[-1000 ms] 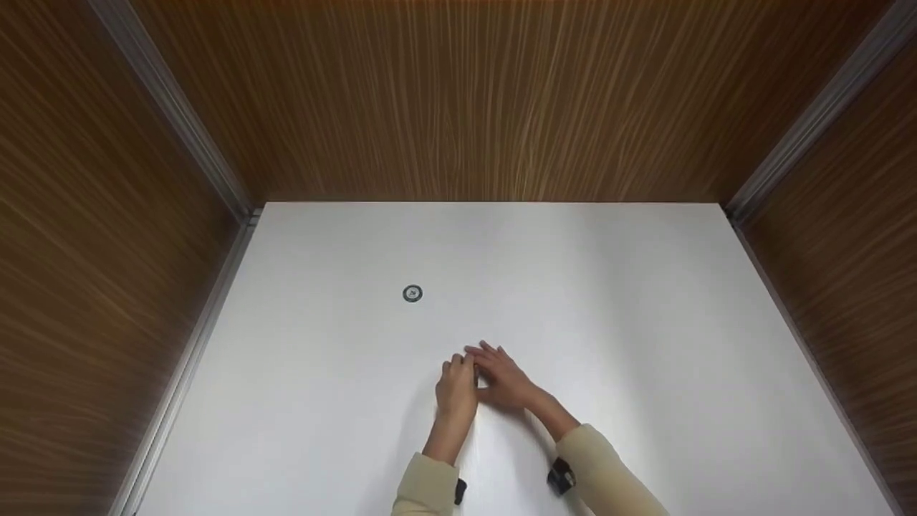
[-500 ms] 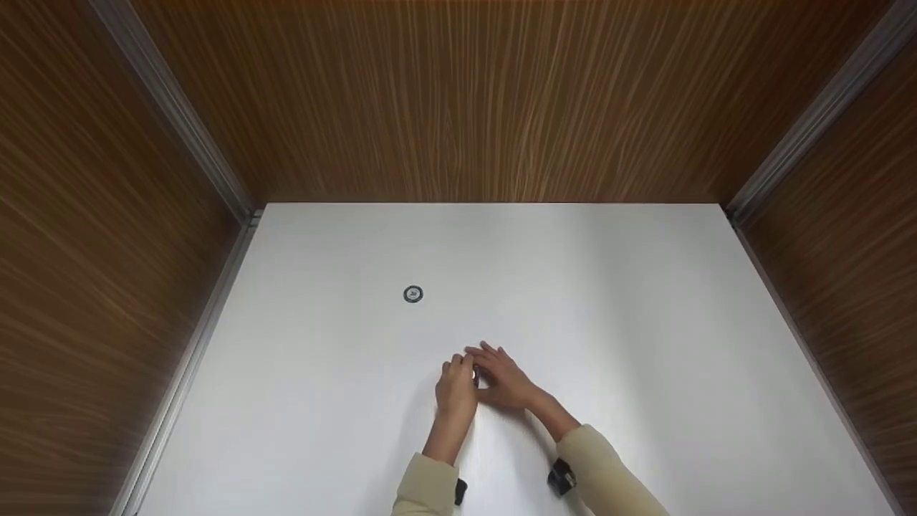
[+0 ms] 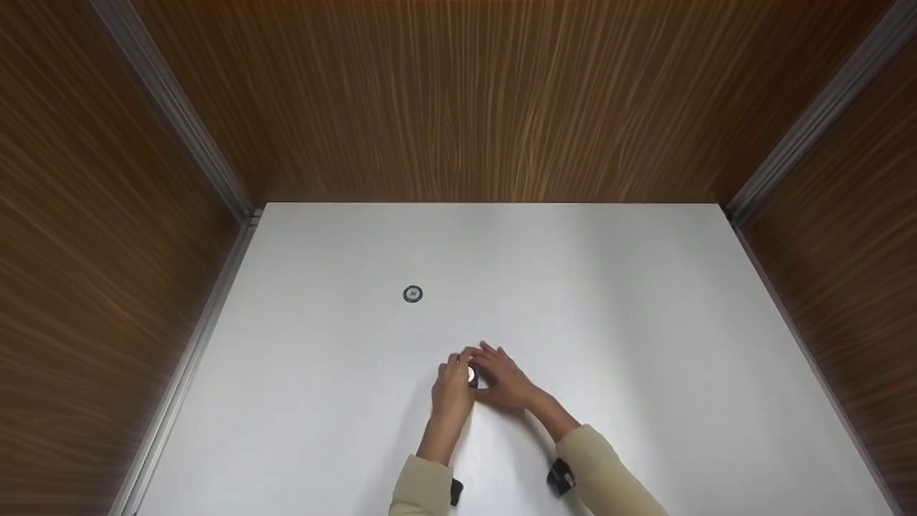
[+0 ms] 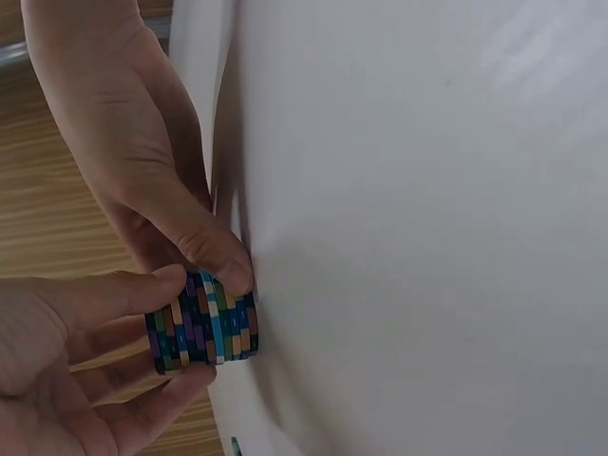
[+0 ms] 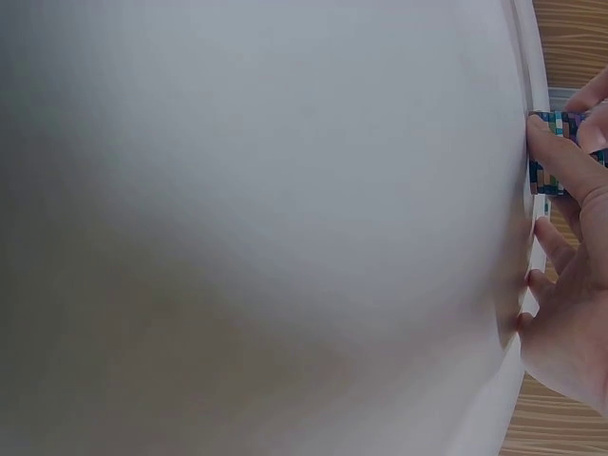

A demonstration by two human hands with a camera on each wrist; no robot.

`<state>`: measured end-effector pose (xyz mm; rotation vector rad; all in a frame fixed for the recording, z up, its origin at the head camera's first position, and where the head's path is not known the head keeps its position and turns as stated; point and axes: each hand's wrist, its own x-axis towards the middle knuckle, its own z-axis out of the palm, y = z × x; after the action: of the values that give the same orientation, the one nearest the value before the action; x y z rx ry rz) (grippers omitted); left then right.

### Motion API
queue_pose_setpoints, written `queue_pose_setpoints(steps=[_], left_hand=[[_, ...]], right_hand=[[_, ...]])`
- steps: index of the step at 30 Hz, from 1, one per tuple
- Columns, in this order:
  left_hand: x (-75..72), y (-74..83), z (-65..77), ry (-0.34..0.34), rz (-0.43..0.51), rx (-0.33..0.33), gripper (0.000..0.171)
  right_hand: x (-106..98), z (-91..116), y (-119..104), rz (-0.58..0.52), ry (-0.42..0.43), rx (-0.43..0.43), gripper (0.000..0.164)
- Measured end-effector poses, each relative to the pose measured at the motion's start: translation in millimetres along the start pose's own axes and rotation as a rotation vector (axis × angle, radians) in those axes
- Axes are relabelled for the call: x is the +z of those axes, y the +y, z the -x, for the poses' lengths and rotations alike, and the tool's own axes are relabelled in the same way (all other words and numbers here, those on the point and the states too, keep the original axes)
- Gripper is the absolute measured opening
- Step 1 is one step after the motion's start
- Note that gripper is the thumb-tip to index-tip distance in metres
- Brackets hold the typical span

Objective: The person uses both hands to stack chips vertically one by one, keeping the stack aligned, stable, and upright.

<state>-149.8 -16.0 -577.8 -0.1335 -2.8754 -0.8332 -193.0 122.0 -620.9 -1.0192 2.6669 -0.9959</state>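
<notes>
A stack of poker chips [image 3: 471, 375] with multicoloured edges stands on the white table between my two hands. In the left wrist view, my left hand [image 3: 453, 390] grips the upper chips between thumb and fingers. Lower down, near the tabletop, the thumb of my right hand [image 3: 507, 380] lies against the chip stack [image 4: 201, 325], its fingers round the far side and partly hidden. From the head, the pale round top of the stack shows beside the left fingers. One single poker chip [image 3: 413, 294], dark-rimmed with a light centre, lies flat farther back and to the left.
The white tabletop [image 3: 609, 301] stretches around the hands. Brown wood-grain panels [image 3: 458, 107] wall it in at the back and both sides, with grey metal rails [image 3: 172, 107] at the corners. Dark wrist devices [image 3: 562, 476] hang under both sleeves.
My left hand has shifted slightly left, uncovering the pale top of the chip stack. The right hand stays in place, and the single chip has not moved.
</notes>
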Motion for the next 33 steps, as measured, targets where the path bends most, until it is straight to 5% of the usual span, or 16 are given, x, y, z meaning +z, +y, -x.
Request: queue_pose_setpoints(steps=[3,9,14,19,33], left_hand=[[-1.1,-8.2,0.5,-0.035,0.016,-0.019,0.057],[1.5,-23.8,-1.1,-0.033,-0.039,-0.026,0.036],[6.0,-31.6,-0.6,-0.007,0.004,-0.019,0.026],[7.4,-35.4,0.9,0.024,0.056,-0.013,0.029],[7.1,-37.2,-6.0,-0.023,0.044,-0.006,0.030]], right_hand=[[1.0,-0.6,0.2,-0.014,-0.016,0.020,0.050],[0.4,-1.0,0.0,-0.020,-0.018,0.040,0.048],[0.3,-1.6,-0.4,-0.021,-0.011,0.035,0.047],[0.2,-2.8,-1.3,-0.027,-0.019,0.059,0.048],[-2.2,-4.8,-4.7,-0.020,0.001,0.060,0.058]])
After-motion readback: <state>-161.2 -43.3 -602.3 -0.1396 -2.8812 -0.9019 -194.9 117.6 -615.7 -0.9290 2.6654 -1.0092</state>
